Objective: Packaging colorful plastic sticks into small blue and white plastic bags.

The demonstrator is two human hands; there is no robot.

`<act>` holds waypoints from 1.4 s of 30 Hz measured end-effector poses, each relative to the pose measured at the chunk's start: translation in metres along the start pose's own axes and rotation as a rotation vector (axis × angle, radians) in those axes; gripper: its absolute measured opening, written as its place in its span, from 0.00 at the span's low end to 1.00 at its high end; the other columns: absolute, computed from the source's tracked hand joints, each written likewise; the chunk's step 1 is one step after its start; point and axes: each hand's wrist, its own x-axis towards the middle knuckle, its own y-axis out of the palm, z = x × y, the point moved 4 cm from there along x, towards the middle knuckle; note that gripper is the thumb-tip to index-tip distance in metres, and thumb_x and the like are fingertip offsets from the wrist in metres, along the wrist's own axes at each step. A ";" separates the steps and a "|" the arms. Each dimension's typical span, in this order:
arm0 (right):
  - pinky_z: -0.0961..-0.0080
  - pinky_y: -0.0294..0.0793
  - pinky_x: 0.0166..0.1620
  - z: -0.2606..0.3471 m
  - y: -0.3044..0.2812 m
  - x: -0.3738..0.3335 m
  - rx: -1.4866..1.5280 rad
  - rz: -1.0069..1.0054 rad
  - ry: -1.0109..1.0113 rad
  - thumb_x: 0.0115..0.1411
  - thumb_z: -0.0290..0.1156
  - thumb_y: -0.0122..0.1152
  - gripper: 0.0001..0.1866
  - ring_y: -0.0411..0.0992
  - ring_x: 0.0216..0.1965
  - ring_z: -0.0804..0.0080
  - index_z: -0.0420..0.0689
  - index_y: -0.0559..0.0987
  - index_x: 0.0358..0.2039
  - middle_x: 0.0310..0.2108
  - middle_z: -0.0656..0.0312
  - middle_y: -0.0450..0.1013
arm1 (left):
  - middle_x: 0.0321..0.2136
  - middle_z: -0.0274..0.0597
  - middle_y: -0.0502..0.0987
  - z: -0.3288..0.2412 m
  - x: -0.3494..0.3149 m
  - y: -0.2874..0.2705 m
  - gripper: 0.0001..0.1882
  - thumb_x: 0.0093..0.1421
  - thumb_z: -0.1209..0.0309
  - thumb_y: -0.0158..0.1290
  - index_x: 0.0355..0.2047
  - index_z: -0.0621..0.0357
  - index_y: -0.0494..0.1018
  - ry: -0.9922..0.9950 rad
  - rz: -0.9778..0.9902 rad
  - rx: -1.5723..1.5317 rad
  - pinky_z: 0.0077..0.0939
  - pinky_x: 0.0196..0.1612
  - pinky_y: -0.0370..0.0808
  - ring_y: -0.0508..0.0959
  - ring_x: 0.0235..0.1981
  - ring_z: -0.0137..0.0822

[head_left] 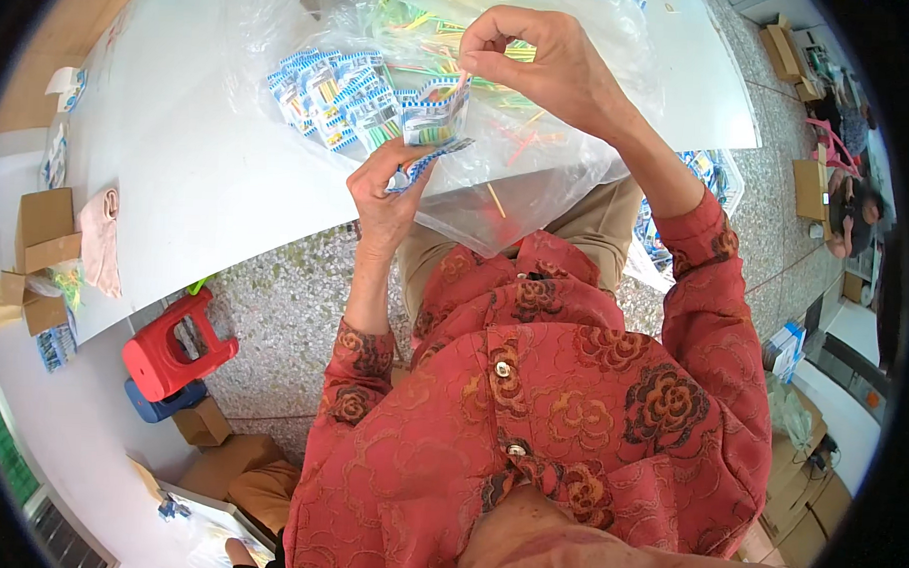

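My left hand (382, 196) is closed on a small blue-and-white printed packet (439, 161), folded over near the thumb. Just beyond it, another clear-fronted packet (435, 115) with a blue checked edge stands with its top edge bowed; whether the left fingers also hold it cannot be made out. The thumb and forefinger of my right hand (537, 62) pinch together over that packet's upper right corner, on a thin pink stick (464, 81). Left of the hands lies a heap of similar packets (326, 91) with coloured sticks inside. Loose yellow, green and pink sticks (519, 146) are strewn on clear plastic sheeting (467, 209).
A white table (198, 175) spans the far side, its plastic hanging over my lap. A basket of blue packets (723, 183) stands right of my knees. A red stool (177, 344) and cardboard boxes (46, 230) are left. Other people sit at far right and lower left.
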 end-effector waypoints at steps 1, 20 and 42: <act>0.84 0.67 0.33 0.005 -0.001 0.000 -0.022 0.008 -0.026 0.53 0.27 0.57 0.05 0.66 0.27 0.82 0.38 0.74 0.26 0.24 0.68 0.70 | 0.28 0.42 0.77 0.000 0.000 0.000 0.13 0.40 0.85 0.59 0.30 0.62 0.76 0.000 0.000 0.000 0.22 0.38 0.71 0.76 0.29 0.32; 0.80 0.68 0.33 0.009 0.003 -0.001 -0.042 0.018 -0.087 0.52 0.24 0.58 0.03 0.68 0.27 0.78 0.39 0.75 0.26 0.24 0.65 0.71 | 0.27 0.43 0.78 -0.005 0.001 0.001 0.10 0.42 0.84 0.58 0.27 0.62 0.76 -0.052 -0.015 -0.026 0.24 0.39 0.72 0.78 0.33 0.36; 0.81 0.67 0.35 -0.027 0.015 0.000 0.233 0.117 0.024 0.55 0.28 0.58 0.20 0.64 0.30 0.82 0.43 0.70 0.49 0.29 0.69 0.68 | 0.19 0.32 0.71 0.003 -0.002 0.001 0.04 0.48 0.80 0.58 0.24 0.64 0.74 -0.284 -0.029 -0.234 0.15 0.27 0.65 0.67 0.22 0.20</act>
